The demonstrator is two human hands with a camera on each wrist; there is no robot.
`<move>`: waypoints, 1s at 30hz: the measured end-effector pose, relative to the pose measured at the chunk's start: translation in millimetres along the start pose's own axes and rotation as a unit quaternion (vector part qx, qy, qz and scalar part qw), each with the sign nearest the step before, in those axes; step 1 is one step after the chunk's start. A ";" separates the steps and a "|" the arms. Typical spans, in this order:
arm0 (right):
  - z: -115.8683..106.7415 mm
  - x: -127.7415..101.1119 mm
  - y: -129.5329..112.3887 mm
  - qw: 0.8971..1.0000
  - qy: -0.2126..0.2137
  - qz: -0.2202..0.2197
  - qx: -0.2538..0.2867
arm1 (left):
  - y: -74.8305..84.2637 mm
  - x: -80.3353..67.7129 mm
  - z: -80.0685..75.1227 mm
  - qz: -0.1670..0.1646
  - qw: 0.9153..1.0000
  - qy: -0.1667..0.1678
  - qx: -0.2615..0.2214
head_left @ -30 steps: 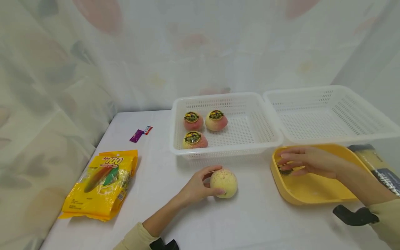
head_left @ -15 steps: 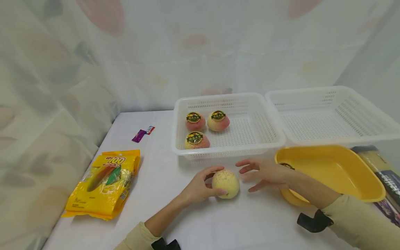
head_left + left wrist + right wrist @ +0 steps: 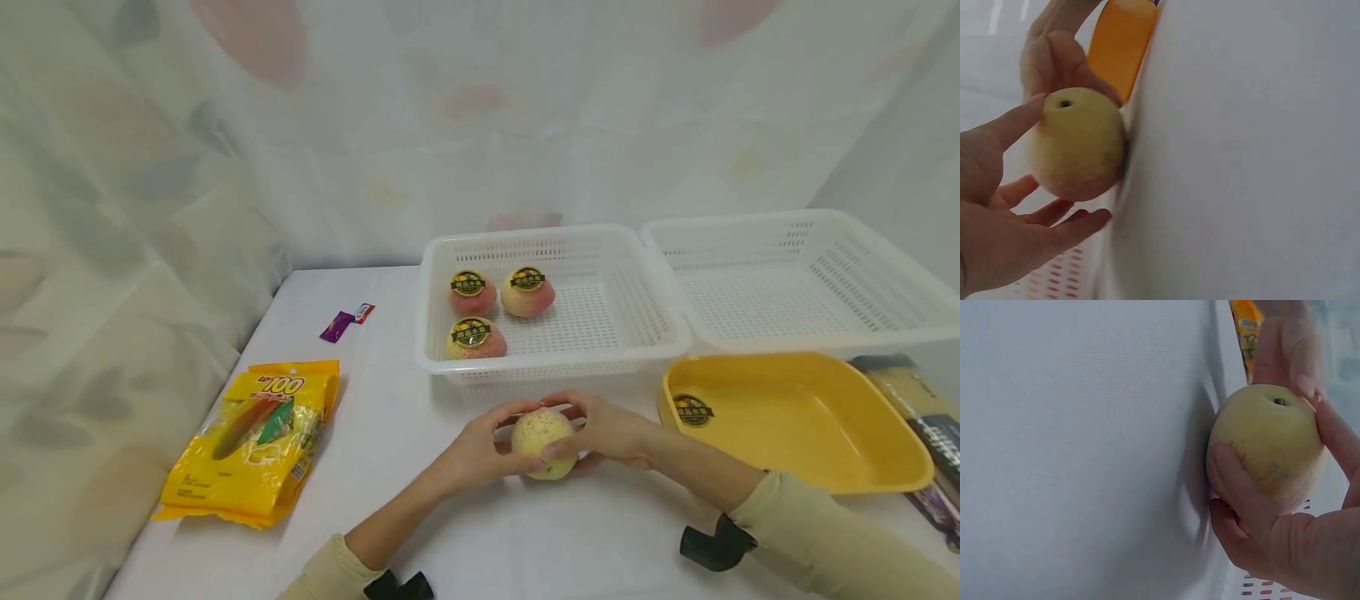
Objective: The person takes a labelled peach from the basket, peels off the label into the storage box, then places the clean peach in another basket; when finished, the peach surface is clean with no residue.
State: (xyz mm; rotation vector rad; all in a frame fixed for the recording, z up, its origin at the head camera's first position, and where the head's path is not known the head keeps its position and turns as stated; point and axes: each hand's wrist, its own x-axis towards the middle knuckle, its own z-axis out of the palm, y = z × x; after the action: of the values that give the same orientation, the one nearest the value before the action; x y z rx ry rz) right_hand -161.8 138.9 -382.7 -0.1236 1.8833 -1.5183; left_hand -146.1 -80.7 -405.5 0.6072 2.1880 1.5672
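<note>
A round, pale yellow peach (image 3: pixel 542 435) with reddish specks sits on the white cloth in front of the baskets. My left hand (image 3: pixel 478 450) holds it from the left, its thumb near the stem hollow in the left wrist view, where the peach (image 3: pixel 1079 147) shows its plain side. From the right, my right hand (image 3: pixel 611 429) grips it too, thumb and fingers spread around its sides. In the right wrist view the peach (image 3: pixel 1266 444) rests close against the cloth. A black-and-gold sticker (image 3: pixel 692 410) lies inside the yellow basin (image 3: pixel 810 433) to the right.
Three pink-yellow peaches with stickers sit in a white basket (image 3: pixel 570 360). Another white basket (image 3: pixel 772 287) stands right of it. A yellow candy bag (image 3: pixel 251 450) and small purple (image 3: pixel 337 327) and red-white wrappers (image 3: pixel 363 313) lie left. Dark-labelled packages (image 3: pixel 918 408) lie at the right edge.
My right hand has left the yellow basin, moved left and taken hold of the peach, uncovering the sticker in the basin. My left hand stays on the peach.
</note>
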 end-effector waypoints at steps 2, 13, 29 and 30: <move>-0.3 0.3 0.1 1.000 0.000 -0.001 -0.001 | 12.0 -5.2 -10.0 0.003 0.999 -0.009 0.050; 1.2 -0.5 -1.6 1.000 0.016 0.005 -0.014 | 52.1 -27.4 -90.9 0.087 0.973 0.210 -0.028; 4.5 -3.0 -0.6 1.000 0.021 0.007 -0.014 | -2.2 0.2 -99.8 -0.071 0.962 0.235 -0.121; 4.5 -2.8 -0.8 1.000 0.022 0.008 -0.014 | -2.5 1.0 -98.0 -0.070 0.961 0.237 -0.124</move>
State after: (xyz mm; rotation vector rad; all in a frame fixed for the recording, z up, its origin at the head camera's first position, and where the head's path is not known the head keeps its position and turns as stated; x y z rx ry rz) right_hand -157.5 136.4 -381.0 -0.0884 1.9362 -1.4943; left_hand -199.9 -158.0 -377.9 -0.0076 2.2315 2.0254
